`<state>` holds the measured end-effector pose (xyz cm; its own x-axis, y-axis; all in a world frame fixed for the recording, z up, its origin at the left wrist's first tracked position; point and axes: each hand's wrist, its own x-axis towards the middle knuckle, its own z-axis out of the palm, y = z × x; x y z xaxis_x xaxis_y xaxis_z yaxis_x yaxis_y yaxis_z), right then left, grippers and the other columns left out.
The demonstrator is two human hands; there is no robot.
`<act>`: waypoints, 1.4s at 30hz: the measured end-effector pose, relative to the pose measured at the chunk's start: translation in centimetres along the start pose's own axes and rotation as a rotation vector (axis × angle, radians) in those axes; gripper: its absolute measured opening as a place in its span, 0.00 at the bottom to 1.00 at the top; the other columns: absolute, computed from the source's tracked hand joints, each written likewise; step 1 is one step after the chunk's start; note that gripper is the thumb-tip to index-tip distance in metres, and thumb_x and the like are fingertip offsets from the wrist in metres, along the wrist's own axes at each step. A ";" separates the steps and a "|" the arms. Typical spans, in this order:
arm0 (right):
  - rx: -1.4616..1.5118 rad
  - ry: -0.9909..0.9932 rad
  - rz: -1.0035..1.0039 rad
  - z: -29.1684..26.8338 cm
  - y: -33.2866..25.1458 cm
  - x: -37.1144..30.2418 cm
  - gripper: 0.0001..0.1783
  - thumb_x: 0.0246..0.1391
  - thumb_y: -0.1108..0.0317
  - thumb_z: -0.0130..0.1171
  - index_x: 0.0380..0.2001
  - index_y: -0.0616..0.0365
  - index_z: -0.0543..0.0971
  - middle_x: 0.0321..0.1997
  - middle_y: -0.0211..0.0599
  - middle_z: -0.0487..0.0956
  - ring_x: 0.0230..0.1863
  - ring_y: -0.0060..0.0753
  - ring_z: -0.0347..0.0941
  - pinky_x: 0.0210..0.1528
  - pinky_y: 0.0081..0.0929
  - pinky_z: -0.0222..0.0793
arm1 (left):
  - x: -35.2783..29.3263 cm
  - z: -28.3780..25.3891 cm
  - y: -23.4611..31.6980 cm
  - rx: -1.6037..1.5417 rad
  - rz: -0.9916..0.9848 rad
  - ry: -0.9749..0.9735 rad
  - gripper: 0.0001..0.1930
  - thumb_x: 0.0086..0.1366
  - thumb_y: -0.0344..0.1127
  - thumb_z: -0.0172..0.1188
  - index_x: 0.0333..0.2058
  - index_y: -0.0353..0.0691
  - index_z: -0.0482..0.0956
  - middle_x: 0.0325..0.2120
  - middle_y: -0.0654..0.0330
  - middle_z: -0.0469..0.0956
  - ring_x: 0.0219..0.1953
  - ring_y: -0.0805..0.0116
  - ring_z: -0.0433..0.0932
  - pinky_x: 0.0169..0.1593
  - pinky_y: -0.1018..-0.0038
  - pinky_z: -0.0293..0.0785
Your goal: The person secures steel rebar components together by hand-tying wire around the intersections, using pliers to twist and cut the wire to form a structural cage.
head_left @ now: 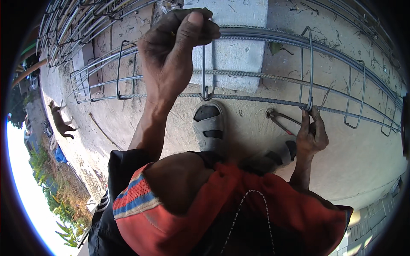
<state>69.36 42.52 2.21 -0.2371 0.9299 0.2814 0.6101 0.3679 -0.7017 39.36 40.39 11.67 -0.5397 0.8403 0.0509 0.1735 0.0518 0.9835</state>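
A long cage of ribbed steel rebar with bent wire stirrups stretches across in front of me. My left hand is closed, thumb pressed over curled fingers, at the far bars above the middle stirrup. Whatever is in its grip is hidden by the fingers. My right hand pinches the lower corner of a tall stirrup where it meets the near bar. A pair of pincers with a reddish handle lies on the ground just left of my right hand.
A pale block lies beneath the cage. More tied rebar cages are stacked at the far left. My sandalled foot stands close to the near bar. A cat and a thin stick are on the ground at left.
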 end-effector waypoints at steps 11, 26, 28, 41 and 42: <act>-0.065 0.015 -0.034 0.1 0.7 -1.0 0.16 0.48 0.72 0.64 0.41 0.64 0.78 0.36 0.38 0.82 0.15 0.14 0.63 0.15 0.15 0.54 | -7.6 5.0 -3.0 0.635 0.290 -0.501 0.29 0.50 0.44 0.65 0.50 0.41 0.69 0.46 0.51 0.71 0.53 0.51 0.65 0.56 0.56 0.63; -0.201 -0.011 -0.172 -0.4 0.5 0.5 0.15 0.41 0.78 0.66 0.37 0.65 0.80 0.23 0.39 0.78 0.21 0.29 0.75 0.21 0.22 0.68 | -7.7 2.7 -4.4 0.826 0.275 -0.538 0.13 0.55 0.43 0.62 0.37 0.45 0.80 0.20 0.59 0.78 0.20 0.60 0.77 0.23 0.68 0.73; -0.108 0.029 -0.205 -0.3 0.9 0.6 0.16 0.39 0.80 0.66 0.37 0.65 0.80 0.24 0.40 0.78 0.22 0.30 0.76 0.22 0.22 0.70 | -8.0 2.4 -4.4 0.810 0.274 -0.532 0.13 0.55 0.42 0.62 0.38 0.45 0.80 0.20 0.58 0.78 0.20 0.60 0.78 0.24 0.68 0.73; -0.057 0.013 -0.202 -2.6 1.4 1.3 0.18 0.37 0.81 0.68 0.37 0.65 0.80 0.31 0.45 0.80 0.28 0.32 0.78 0.27 0.22 0.74 | -7.3 7.0 -3.2 0.792 0.289 -0.615 0.22 0.55 0.46 0.61 0.47 0.44 0.74 0.24 0.51 0.77 0.29 0.52 0.78 0.32 0.63 0.75; -0.043 0.013 -0.209 -2.5 1.7 1.2 0.18 0.37 0.81 0.68 0.37 0.65 0.80 0.31 0.45 0.80 0.28 0.32 0.78 0.27 0.22 0.74 | -7.1 7.7 -3.3 0.797 0.331 -0.621 0.23 0.56 0.46 0.60 0.48 0.43 0.73 0.25 0.50 0.77 0.30 0.52 0.78 0.34 0.63 0.75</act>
<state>72.07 44.22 2.99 -0.3527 0.8330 0.4263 0.5802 0.5521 -0.5988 49.00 38.42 6.76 0.1095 0.9937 -0.0243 0.8455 -0.0802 0.5279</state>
